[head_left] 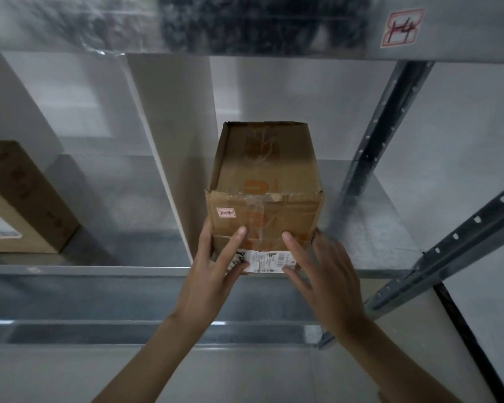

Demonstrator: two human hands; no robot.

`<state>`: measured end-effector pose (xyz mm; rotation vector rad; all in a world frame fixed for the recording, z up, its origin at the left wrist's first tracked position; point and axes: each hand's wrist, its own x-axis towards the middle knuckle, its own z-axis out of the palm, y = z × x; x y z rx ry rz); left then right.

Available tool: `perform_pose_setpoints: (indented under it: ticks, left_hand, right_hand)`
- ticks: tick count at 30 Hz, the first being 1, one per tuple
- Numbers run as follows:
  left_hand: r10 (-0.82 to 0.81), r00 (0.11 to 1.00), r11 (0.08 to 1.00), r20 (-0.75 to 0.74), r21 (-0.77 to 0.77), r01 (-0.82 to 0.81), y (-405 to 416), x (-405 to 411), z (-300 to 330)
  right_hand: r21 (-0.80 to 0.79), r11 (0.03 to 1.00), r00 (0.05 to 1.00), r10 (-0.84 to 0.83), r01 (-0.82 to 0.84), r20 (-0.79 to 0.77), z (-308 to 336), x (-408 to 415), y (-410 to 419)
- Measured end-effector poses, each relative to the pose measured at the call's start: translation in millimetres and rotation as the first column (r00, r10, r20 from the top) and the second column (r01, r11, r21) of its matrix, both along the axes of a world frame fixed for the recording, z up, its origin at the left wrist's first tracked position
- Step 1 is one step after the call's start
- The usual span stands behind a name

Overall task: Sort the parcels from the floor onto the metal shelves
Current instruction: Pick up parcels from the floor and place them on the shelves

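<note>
Parcel (pixel 264 196) between both hands' flat, open grip

Two bare arms reaching up and forward to the cardboard box (pixel 264 199). Left hand (pixel 216 266) flat on the box's near face at its left edge, fingers straight. Right hand (pixel 323 266) at the box's lower right corner, fingers spread and straight, touching it

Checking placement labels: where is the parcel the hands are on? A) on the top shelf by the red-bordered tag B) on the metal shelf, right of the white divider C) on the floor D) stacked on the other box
B: the cardboard parcel rests on the metal shelf, just right of the white divider, with the left hand and right hand against its front.
</note>
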<state>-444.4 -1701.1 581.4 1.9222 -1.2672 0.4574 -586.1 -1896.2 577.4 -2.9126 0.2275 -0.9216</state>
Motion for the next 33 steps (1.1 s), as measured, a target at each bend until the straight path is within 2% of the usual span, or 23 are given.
perform_pose_setpoints:
  ticks: [20,33]
  left_hand:
    - [0.064,0.998,0.998,-0.011,0.010,-0.064,-30.2,26.4,3.7]
    - [0.081,0.995,0.996,-0.065,0.037,-0.079,-6.7,-4.5,18.1]
  right_hand:
    - [-0.029,0.999,0.999,-0.022,0.023,0.040,-3.4,35.2,-32.5]
    - [0.035,0.993,0.994,-0.110,0.109,0.025,13.2,-8.0,-10.8]
